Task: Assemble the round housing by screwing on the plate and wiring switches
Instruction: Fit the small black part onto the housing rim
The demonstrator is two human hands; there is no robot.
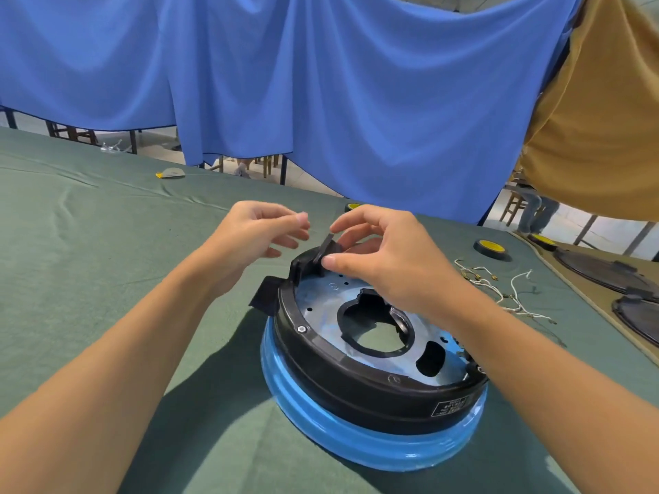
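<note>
The round black plastic housing on a glossy blue base ring point(374, 404) is seen lying flat on the green cloth-covered table point(89, 262), front and centre, between the two forearms. Inside its rim a silvery metal plate point(321, 308) with a large middle cut-out and a smaller oval hole is seated, and one hex-headed screw point(301, 329) is seen on the black rim at the left. At the far rim a small flat black piece point(325, 248) is pinched between thumb and fingertips of the right hand point(385, 258). The left hand point(256, 237) is held just beside it, fingers loosely curled, thumb and forefinger tips drawn close. Whether anything thin is held there cannot be told, for it is blurred. The housing's right side is crossed and partly hidden by the right forearm. To the right, white wires with small metal terminals point(499, 290) are spread on the cloth, a black roll with a yellow centre point(492, 248) behind them, and dark round lids point(602, 270) are laid at the edge. Behind the table a blue cloth curtain point(321, 83) is hung — a tan cloth point(606, 119) beside it.
</note>
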